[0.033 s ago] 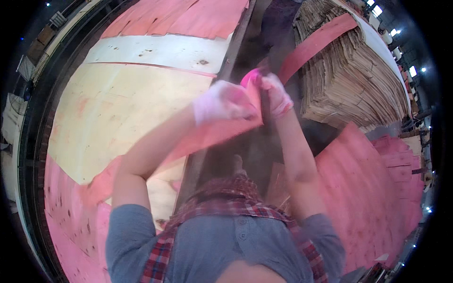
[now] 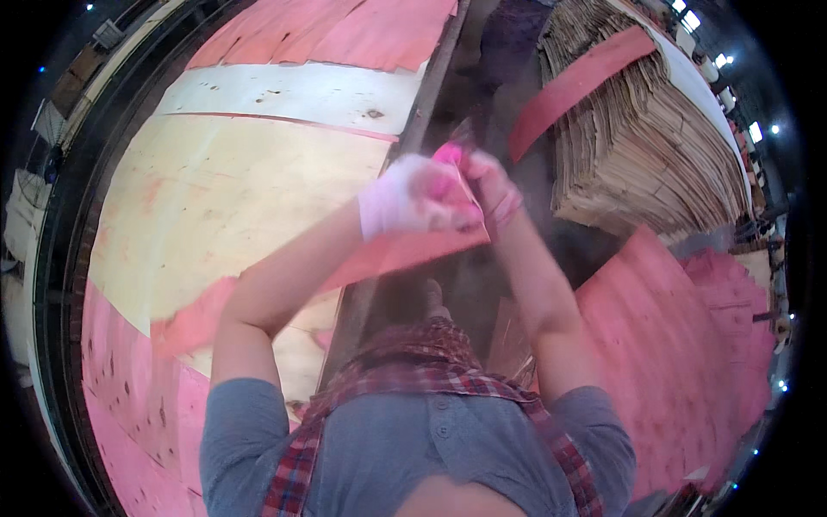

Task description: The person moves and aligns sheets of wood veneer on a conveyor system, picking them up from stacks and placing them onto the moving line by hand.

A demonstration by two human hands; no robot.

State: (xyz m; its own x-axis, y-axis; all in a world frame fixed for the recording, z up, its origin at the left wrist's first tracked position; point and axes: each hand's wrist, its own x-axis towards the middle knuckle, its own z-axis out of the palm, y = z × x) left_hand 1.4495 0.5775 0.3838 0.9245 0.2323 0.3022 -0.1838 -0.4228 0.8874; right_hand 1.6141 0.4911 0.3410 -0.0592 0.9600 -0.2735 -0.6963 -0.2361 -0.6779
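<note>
Currently left hand [image 2: 422,198] grips pink strip [image 2: 388,257]; right hand [image 2: 494,188] at end.

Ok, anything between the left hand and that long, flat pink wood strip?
Nothing visible but the white, pink-stained glove: the left hand grips the long, flat pink wood strip near its right end. Farther left, the left forearm hides part of it.

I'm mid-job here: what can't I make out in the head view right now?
- Right hand: head view; blur hides its fingertips and exactly what its grip holds, if anything.
- Pink strip: head view; part hidden behind the left arm.
- Pink sheets at lower left: head view; cut off by the lower edge.
</note>
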